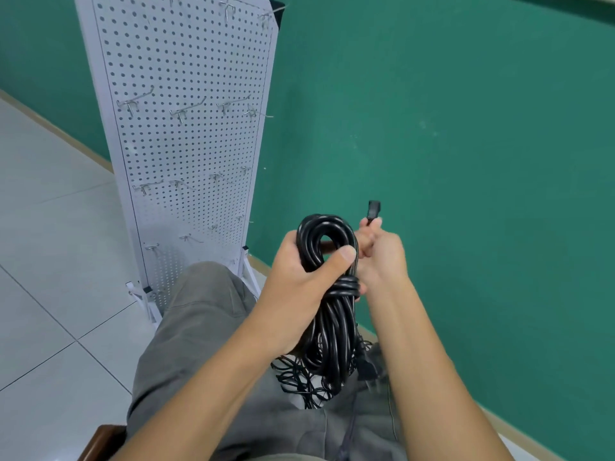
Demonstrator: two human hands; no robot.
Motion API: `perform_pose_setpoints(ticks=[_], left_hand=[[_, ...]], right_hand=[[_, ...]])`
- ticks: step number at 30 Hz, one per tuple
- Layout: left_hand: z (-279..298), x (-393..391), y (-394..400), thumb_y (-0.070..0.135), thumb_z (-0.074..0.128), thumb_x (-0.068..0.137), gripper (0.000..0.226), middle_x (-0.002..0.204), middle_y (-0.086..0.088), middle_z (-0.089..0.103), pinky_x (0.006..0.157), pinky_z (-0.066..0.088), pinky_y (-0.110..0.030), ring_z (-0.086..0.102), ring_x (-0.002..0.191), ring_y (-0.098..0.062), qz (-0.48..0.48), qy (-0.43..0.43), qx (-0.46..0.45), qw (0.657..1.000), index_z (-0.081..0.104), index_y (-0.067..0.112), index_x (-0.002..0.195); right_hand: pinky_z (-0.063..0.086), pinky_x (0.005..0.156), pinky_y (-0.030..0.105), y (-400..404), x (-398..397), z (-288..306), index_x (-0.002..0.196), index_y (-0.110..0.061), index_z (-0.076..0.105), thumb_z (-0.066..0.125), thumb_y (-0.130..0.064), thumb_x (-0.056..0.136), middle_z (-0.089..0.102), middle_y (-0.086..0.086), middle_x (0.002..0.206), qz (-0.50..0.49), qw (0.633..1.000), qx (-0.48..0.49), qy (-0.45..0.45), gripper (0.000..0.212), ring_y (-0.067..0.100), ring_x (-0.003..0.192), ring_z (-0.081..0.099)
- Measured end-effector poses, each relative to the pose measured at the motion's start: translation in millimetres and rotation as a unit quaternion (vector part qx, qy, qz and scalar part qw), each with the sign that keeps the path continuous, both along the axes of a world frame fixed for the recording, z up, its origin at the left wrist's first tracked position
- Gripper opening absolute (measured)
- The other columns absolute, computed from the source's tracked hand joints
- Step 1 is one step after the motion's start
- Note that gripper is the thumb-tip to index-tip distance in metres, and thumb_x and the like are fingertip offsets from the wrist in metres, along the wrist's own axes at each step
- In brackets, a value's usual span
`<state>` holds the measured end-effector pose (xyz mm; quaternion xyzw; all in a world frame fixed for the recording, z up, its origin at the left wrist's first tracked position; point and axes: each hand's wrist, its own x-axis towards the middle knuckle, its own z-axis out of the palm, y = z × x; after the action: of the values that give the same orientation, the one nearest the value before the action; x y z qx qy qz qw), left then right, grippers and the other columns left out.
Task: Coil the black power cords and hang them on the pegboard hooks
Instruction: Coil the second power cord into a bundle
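Left hand (299,267) grips the coil (332,294); right hand (382,257), just beside, pinches the plug (373,209) above its fingers.

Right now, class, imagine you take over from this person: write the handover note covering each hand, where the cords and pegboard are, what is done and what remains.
Left hand: grips the coiled black cord around its wrapped middle.
Right hand: pinches the cord's free end just below its connector.
Pegboard: stands ahead to the left; all visible hooks are bare.
Done: coil wound, with turns around its waist.
Left: secure the end, hang the coil, then coil the loose cords below.
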<state>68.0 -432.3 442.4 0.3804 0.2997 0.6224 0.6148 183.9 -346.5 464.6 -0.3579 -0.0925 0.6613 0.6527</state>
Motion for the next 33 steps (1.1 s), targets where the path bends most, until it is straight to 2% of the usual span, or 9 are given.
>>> perform_pose_setpoints(ticks=[3, 7, 11, 16, 19, 22, 26, 29, 33], left_hand=[[6, -9, 5, 0.019, 0.081, 0.088, 0.049, 0.107, -0.027, 0.066, 0.066, 0.061, -0.045, 0.074, 0.072, -0.04, 0.029, 0.006, -0.002, 1.0, 0.05, 0.002, 0.122], [4, -15, 11, 0.029, 0.08, 0.081, 0.056, 0.117, -0.025, 0.064, 0.07, 0.06, -0.046, 0.075, 0.079, -0.043, 0.064, 0.028, -0.022, 0.997, 0.051, 0.006, 0.123], [0, -14, 8, 0.023, 0.077, 0.092, 0.043, 0.112, -0.018, 0.063, 0.077, 0.062, -0.051, 0.076, 0.082, -0.04, 0.054, 0.063, -0.02, 0.996, 0.048, 0.009, 0.121], [-2, -13, 9, 0.025, 0.076, 0.093, 0.046, 0.122, -0.026, 0.063, 0.084, 0.062, -0.052, 0.077, 0.087, -0.036, 0.042, 0.085, -0.051, 0.994, 0.044, 0.008, 0.122], [-3, -14, 9, 0.032, 0.074, 0.094, 0.047, 0.125, -0.022, 0.064, 0.093, 0.059, -0.053, 0.076, 0.097, -0.032, 0.016, 0.09, -0.067, 0.994, 0.041, 0.012, 0.121], [-3, -16, 9, 0.049, 0.07, 0.083, 0.06, 0.132, -0.018, 0.062, 0.103, 0.054, -0.052, 0.069, 0.116, -0.03, -0.027, 0.095, -0.072, 0.993, 0.04, 0.016, 0.123], [-2, -10, 6, 0.055, 0.062, 0.084, 0.07, 0.139, -0.014, 0.06, 0.109, 0.049, -0.05, 0.063, 0.126, -0.021, -0.082, 0.032, -0.074, 0.993, 0.038, 0.013, 0.133], [-3, -7, 5, 0.054, 0.061, 0.086, 0.074, 0.142, -0.013, 0.06, 0.109, 0.049, -0.049, 0.063, 0.128, -0.022, -0.087, -0.003, -0.074, 0.993, 0.038, 0.009, 0.14], [1, -10, 3, 0.046, 0.061, 0.092, 0.068, 0.134, -0.015, 0.064, 0.1, 0.053, -0.043, 0.063, 0.122, -0.024, -0.095, -0.061, -0.071, 0.991, 0.047, 0.005, 0.145]], right_hand=[[0.028, 0.042, 0.018, -20, 7, 23, 0.09, -0.009, 0.053, 0.045, -0.025, 0.109, 0.034, -0.007, 0.054, 0.039, 0.989, 0.126, -0.073, 0.026, 0.007, 0.041, 0.025], [0.05, 0.066, 0.024, -62, 15, 40, 0.102, -0.008, 0.062, 0.051, -0.03, 0.101, 0.055, -0.001, 0.073, 0.098, 0.946, 0.243, -0.192, 0.025, 0.011, 0.061, 0.05], [0.053, 0.08, 0.029, -90, 15, 40, 0.106, -0.001, 0.062, 0.058, -0.02, 0.093, 0.064, 0.006, 0.078, 0.109, 0.92, 0.279, -0.252, 0.023, 0.018, 0.072, 0.059], [0.055, 0.088, 0.037, -105, 11, 31, 0.106, -0.012, 0.069, 0.063, -0.013, 0.091, 0.068, 0.017, 0.079, 0.108, 0.899, 0.299, -0.301, 0.016, 0.031, 0.079, 0.066], [0.055, 0.091, 0.036, -108, 8, 28, 0.1, -0.011, 0.07, 0.072, -0.018, 0.091, 0.069, 0.014, 0.077, 0.099, 0.901, 0.3, -0.297, 0.012, 0.029, 0.08, 0.067], [0.056, 0.088, 0.033, -107, 7, 26, 0.099, -0.011, 0.07, 0.074, -0.03, 0.078, 0.07, 0.01, 0.076, 0.069, 0.903, 0.278, -0.321, 0.029, 0.023, 0.076, 0.067], [0.054, 0.092, 0.036, -105, 12, 25, 0.098, -0.009, 0.07, 0.072, -0.026, 0.081, 0.071, 0.005, 0.08, 0.04, 0.895, 0.272, -0.351, 0.024, 0.02, 0.081, 0.067], [0.055, 0.091, 0.031, -105, 17, 26, 0.096, -0.009, 0.07, 0.07, -0.024, 0.084, 0.072, -0.001, 0.084, 0.019, 0.871, 0.274, -0.408, 0.019, 0.02, 0.087, 0.069], [0.054, 0.08, 0.021, -107, 23, 27, 0.094, -0.014, 0.07, 0.073, -0.014, 0.089, 0.069, 0.008, 0.085, -0.013, 0.822, 0.288, -0.492, 0.006, 0.022, 0.084, 0.067]])
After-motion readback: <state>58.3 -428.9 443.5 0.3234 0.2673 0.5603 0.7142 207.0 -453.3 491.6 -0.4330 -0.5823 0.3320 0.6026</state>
